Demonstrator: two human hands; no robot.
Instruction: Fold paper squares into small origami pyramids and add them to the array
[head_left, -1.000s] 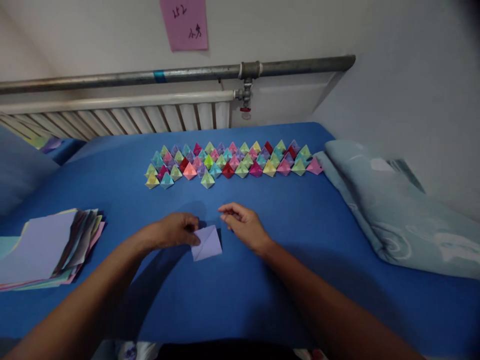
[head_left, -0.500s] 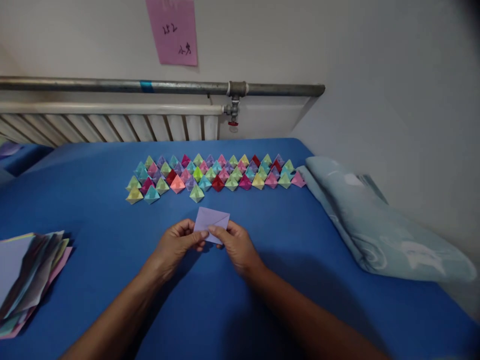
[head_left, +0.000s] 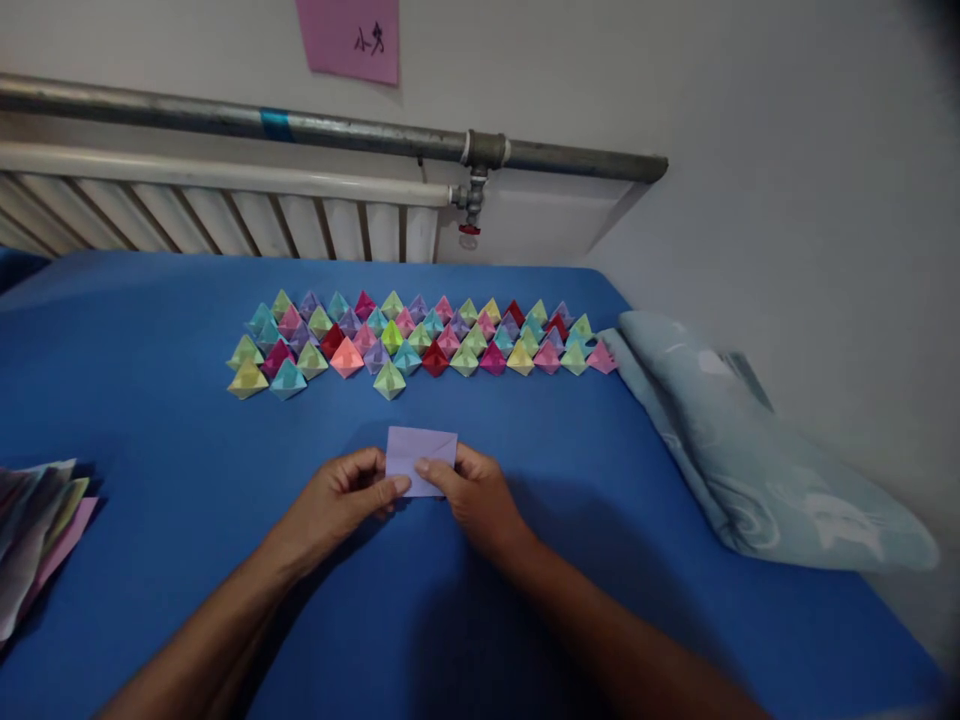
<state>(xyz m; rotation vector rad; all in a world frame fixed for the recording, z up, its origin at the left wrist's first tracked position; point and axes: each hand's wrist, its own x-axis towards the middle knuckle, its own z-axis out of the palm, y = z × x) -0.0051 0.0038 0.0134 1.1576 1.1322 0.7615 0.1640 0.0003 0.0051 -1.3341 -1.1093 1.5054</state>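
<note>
A small folded purple paper [head_left: 421,455] is held up between both hands over the blue surface [head_left: 180,440]. My left hand [head_left: 341,500] pinches its lower left corner, thumb in front. On the right side, my right hand [head_left: 476,490] grips it with the thumb lying across the front; the fingers behind are mostly hidden. Beyond the hands, rows of small folded paper pieces [head_left: 435,358] in many colours stand close together. One light green piece [head_left: 389,381] sits in front of the rows, nearest to the purple paper.
A stack of coloured paper sheets [head_left: 37,540] lies at the left edge. To the right is a folded light teal blanket [head_left: 750,460]. Behind the surface are a white radiator [head_left: 285,225], a metal pipe [head_left: 375,135] and a pink note [head_left: 352,45] on the wall.
The view has shifted, so the paper stack shows less at the left. The purple paper has turned slightly and now looks level; both hands still hold it.
</note>
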